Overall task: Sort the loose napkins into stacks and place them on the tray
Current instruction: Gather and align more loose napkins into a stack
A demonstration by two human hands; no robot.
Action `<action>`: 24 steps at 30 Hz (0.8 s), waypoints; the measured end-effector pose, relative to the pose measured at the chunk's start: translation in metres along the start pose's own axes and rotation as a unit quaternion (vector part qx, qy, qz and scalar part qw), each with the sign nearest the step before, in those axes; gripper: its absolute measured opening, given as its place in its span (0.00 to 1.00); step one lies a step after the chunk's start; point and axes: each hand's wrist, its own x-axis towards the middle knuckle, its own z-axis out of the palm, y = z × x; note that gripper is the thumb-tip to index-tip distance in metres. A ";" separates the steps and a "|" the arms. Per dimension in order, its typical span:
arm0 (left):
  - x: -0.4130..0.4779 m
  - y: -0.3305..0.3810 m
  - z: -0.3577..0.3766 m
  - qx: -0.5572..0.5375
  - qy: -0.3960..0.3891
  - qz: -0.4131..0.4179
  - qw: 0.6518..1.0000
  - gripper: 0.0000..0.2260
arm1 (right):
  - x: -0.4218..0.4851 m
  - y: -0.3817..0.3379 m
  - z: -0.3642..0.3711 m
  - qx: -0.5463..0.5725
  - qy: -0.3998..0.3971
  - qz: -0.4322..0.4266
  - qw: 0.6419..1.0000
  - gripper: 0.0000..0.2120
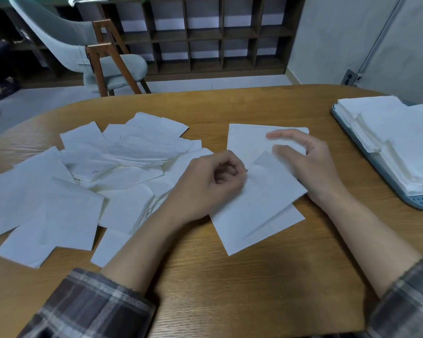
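At the centre of the frame I see a tilted napkin [259,211] lying across a small stack [244,137] of white napkins. My left hand [213,181] sits at the napkin's left edge with its fingers curled in; I cannot tell whether they pinch the sheet or merely rest against it. My right hand [310,164], a little blurred, lies over the napkin's right corner with fingers relaxed and spread, gripping nothing.

The loose napkins [95,172] sprawl in an overlapping heap across the left of the frame, touching my left forearm. At the right edge a blue-grey tray [420,202] carries several neat stacks [401,142], well apart from my hands. Plaid sleeves [88,306] fill the lower corners.

Everything rests on a rounded wooden desk [230,289]. Beyond it, upper left, stands a pale green chair [83,45] before a dark wooden shelf unit [205,32]; a grey wall [340,32] fills the upper right.
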 end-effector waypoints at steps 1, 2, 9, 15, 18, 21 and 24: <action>0.002 0.000 -0.002 -0.026 0.007 0.000 1.000 0.03 | 0.001 -0.001 0.001 0.025 -0.002 0.004 1.000 0.09; 0.003 -0.001 -0.003 -0.044 0.016 0.002 0.999 0.03 | 0.001 -0.001 0.001 0.058 -0.012 0.015 0.998 0.09; 0.005 0.000 -0.004 -0.033 0.133 0.022 0.990 0.02 | -0.012 -0.004 0.003 0.084 -0.174 0.034 0.981 0.10; 0.005 -0.004 -0.011 0.008 0.110 -0.016 0.994 0.19 | -0.011 -0.008 0.001 0.092 -0.141 0.049 0.985 0.11; 0.007 -0.004 -0.016 -0.033 0.103 -0.021 0.994 0.21 | -0.011 -0.009 0.001 0.111 -0.182 0.039 0.976 0.20; 0.007 -0.001 -0.017 -0.034 0.089 -0.016 0.995 0.23 | -0.013 -0.011 0.002 0.105 -0.204 0.023 0.973 0.27; 0.007 0.000 -0.017 -0.030 0.078 -0.011 0.996 0.23 | -0.012 -0.010 0.003 0.106 -0.212 0.027 0.971 0.31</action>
